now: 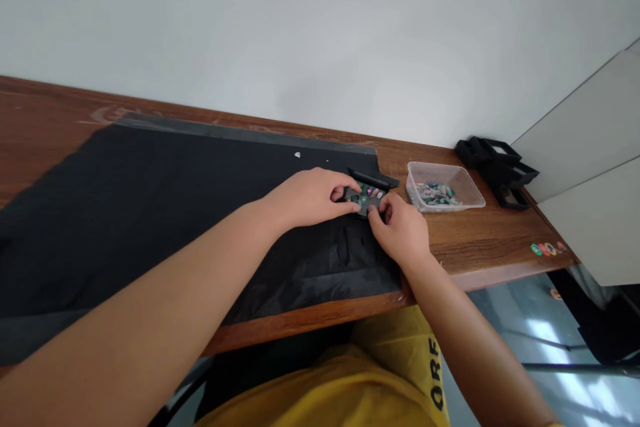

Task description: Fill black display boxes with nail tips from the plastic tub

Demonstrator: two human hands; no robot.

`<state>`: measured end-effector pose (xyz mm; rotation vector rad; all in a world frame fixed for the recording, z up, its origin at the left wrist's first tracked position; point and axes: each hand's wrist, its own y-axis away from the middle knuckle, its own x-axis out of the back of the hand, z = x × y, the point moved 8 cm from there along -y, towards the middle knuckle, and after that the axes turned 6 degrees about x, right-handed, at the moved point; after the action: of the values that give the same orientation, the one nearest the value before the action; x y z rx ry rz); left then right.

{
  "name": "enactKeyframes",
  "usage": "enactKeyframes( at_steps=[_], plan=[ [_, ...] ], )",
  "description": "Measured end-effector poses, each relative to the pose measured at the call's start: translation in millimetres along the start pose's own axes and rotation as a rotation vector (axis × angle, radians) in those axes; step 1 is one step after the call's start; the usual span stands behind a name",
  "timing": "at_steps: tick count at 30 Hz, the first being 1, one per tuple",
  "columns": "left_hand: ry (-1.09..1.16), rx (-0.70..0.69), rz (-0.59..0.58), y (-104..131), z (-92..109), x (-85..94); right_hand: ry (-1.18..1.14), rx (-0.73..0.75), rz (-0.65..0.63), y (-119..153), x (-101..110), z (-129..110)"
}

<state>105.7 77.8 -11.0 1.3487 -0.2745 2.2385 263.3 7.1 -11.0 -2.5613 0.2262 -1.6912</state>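
Note:
A small black box with its lid raised at the back lies on the black mat. Several small coloured pieces are inside it, too small to name. From the left, my left hand grips the box, index finger at its far side and thumb at the near side. My right hand holds the right near corner, its thumb on the front edge and its fingers curled. Part of the box is hidden behind my fingers.
Right of the box stands a clear plastic tub holding many small shiny pieces. Several black boxes are stacked at the table's far right. Round stickers are on the right front edge. A small white bit lies on the mat.

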Motion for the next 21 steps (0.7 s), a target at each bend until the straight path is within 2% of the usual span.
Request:
enactKeyframes(
  at_steps=[5, 11, 17, 21],
  plan=[
    [-0.052, -0.106, 0.008, 1.8, 12.5, -7.8, -0.034, -0.014, -0.004, 1.6, 1.5, 0.2],
    [-0.104, -0.167, 0.055, 2.8, 16.8, -5.0, -0.093, -0.011, 0.002, 2.0, 2.9, 1.4],
    [-0.168, -0.187, 0.063, 3.9, 20.3, -5.2, -0.166, 0.193, 0.119, 3.1, 8.6, -5.3],
    [-0.171, -0.209, 0.088, 4.3, 21.9, -4.3, -0.159, 0.240, 0.118, 4.7, 5.3, -7.4]
  ],
)
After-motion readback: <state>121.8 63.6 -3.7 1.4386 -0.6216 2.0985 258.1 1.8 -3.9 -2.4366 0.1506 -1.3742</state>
